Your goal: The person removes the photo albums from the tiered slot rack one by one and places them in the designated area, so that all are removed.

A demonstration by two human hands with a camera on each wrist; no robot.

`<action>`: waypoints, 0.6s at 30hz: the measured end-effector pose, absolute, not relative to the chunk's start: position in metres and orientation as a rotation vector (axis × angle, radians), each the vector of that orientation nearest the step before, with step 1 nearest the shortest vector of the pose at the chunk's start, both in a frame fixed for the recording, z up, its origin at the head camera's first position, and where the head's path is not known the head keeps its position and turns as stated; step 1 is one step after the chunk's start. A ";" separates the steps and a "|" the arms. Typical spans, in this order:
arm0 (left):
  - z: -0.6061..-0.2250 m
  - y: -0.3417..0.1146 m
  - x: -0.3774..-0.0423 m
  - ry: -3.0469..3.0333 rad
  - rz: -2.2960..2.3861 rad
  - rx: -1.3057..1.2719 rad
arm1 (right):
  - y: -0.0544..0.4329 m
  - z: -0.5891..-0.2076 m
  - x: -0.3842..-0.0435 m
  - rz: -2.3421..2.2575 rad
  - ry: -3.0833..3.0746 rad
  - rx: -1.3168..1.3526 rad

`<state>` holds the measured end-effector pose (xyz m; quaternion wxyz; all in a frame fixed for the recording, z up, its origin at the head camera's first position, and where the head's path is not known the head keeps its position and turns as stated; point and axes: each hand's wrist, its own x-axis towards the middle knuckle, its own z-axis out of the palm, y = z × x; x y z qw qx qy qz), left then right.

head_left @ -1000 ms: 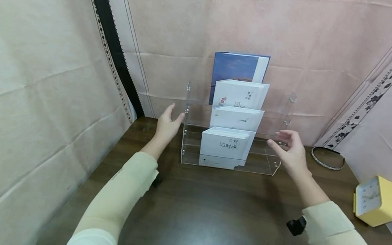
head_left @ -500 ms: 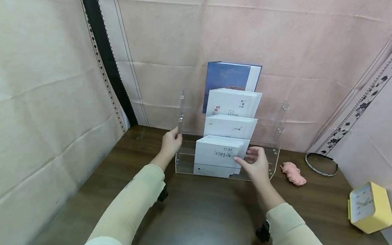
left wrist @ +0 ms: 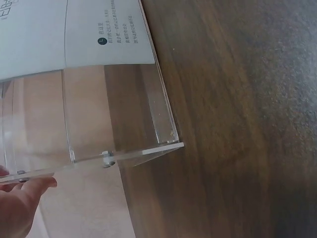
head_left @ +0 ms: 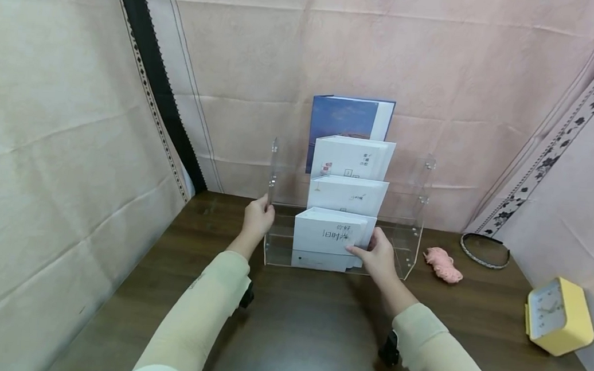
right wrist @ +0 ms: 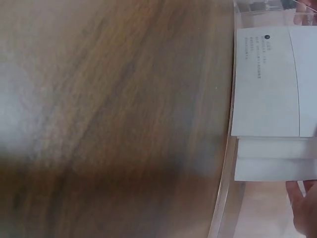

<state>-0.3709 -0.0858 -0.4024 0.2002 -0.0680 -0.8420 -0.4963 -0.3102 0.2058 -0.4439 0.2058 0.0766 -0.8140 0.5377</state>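
Note:
A clear acrylic tiered rack (head_left: 409, 245) stands on the table, with white books on its tiers and a blue-covered book (head_left: 343, 115) at the top back. My left hand (head_left: 258, 220) grips the rack's left side panel, thumb toward me in the left wrist view, where that panel (left wrist: 89, 166) shows its screws. At the lowest tier, my right hand (head_left: 381, 260) holds the right edge of the front white books (head_left: 325, 232), thumb across the front cover and the other fingers behind. The right wrist view catches only part of this hand, at the books' edge (right wrist: 275, 169).
Right of the rack lie a pink yarn bundle (head_left: 443, 265) and a braided headband (head_left: 483, 257). A yellow box-shaped clock (head_left: 562, 316) sits at the table's right edge. Pale cloth (head_left: 234, 49) hangs behind and on both sides of the dark wooden table (head_left: 297, 323).
My left hand has closed on the rack's left panel. My right hand has swung left from the rack's right side onto the front books, uncovering the pink yarn. The head view has shifted slightly.

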 end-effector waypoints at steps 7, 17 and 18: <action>-0.396 -0.078 -0.374 -2.362 -1.424 -0.211 | 0.193 -0.406 -0.298 1.486 -2.158 0.413; -0.400 -0.072 -0.376 -2.346 -1.432 -0.249 | 0.188 -0.358 -0.296 1.448 -2.057 0.558; -0.400 -0.073 -0.376 -2.346 -1.432 -0.245 | 0.190 -0.347 -0.291 1.474 -2.029 0.558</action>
